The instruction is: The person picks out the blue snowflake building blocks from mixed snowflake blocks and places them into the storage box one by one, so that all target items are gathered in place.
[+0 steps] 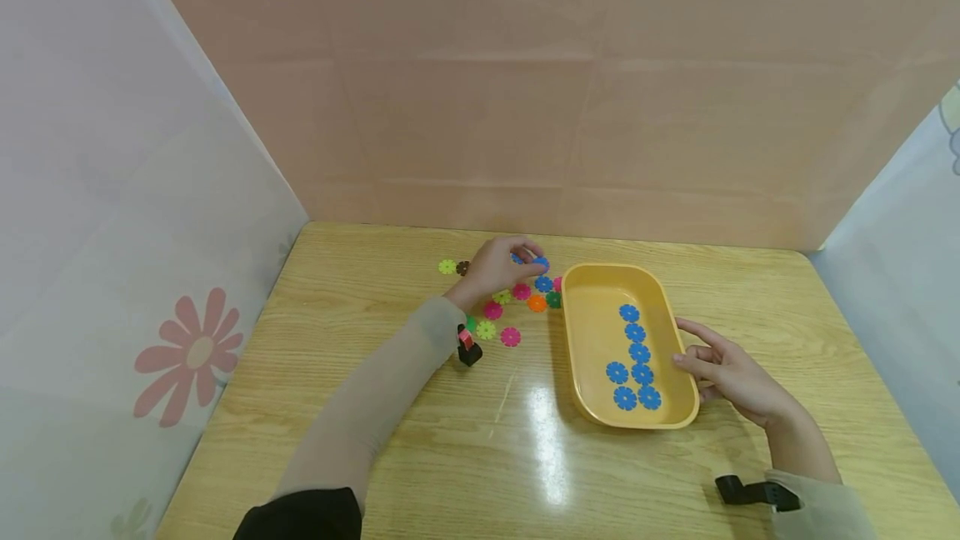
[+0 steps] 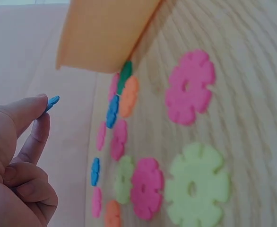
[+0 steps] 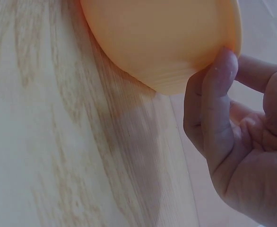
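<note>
Between its thumb and index finger, my left hand [image 1: 495, 265] pinches a blue snowflake disc [image 2: 53, 102], raised off the table in the left wrist view. Below and around it lie loose discs in several colours, including a pink disc [image 1: 511, 337], an orange disc [image 1: 537, 303] and a yellow-green disc [image 1: 486, 329]. My right hand [image 1: 738, 377] grips the right rim of a yellow plastic tray [image 1: 588, 332], thumb over the edge and fingers beneath. Several blue discs [image 1: 639, 353] lie inside it. The tray's outer wall [image 3: 162, 38] shows in the right wrist view.
A wood-grain table [image 1: 360, 282] carries everything. An orange-tan backdrop [image 1: 480, 107] stands along its far edge, with pale printed panels at both sides. Another yellow-green disc [image 1: 447, 267] and a brown disc [image 1: 462, 268] lie left of my left hand.
</note>
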The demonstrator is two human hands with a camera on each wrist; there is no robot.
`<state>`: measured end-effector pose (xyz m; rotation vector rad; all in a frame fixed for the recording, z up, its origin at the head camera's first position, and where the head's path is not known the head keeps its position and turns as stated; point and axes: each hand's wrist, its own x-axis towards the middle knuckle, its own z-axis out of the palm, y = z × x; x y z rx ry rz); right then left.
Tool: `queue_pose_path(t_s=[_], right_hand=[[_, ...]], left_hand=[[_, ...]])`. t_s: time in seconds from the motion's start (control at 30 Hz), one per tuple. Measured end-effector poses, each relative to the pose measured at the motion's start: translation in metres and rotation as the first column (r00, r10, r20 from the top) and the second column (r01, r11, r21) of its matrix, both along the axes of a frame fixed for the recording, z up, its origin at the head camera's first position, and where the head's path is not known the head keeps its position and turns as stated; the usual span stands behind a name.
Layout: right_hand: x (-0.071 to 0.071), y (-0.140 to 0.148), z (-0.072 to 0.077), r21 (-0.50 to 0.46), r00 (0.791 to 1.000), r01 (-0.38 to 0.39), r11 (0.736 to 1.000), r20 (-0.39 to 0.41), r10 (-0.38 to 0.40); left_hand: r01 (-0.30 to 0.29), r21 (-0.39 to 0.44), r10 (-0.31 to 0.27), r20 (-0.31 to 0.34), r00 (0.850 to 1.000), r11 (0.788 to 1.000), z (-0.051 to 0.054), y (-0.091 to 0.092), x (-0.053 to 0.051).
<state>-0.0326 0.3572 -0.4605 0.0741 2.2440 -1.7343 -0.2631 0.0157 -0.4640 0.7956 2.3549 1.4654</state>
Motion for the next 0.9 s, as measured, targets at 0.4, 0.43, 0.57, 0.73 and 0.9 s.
queue_pose_path(t_s=[0.4, 0.43, 0.57, 0.73, 0.9], right_hand=[[0.001, -0.001, 0.001, 0.000, 1.000, 0.001, 1.000, 0.007, -0.001], [0.001, -0.001, 0.001, -0.001, 1.000, 0.001, 1.000, 0.007, -0.001], [0.000, -0.001, 0.001, -0.004, 1.000, -0.002, 1.000, 0.005, 0.002], [0.000, -0.001, 0.001, 0.004, 1.000, 0.002, 1.000, 0.008, -0.002], [0.000, -0.002, 0.001, 0.005, 1.000, 0.004, 1.000, 0.008, -0.004]], left_hand=[[0.063, 0.045, -0.062, -0.026, 0.998, 0.997, 0.017, 0.013, 0.010], [0.076, 0.043, -0.074, -0.034, 0.997, 0.996, 0.018, 0.015, 0.011], [0.129, 0.029, -0.127, -0.073, 0.989, 0.991, 0.023, 0.020, 0.014], [0.196, 0.009, -0.194, -0.094, 0.976, 0.981, 0.030, 0.028, 0.021], [0.249, -0.020, -0.250, -0.116, 0.961, 0.968, 0.036, 0.035, 0.031]])
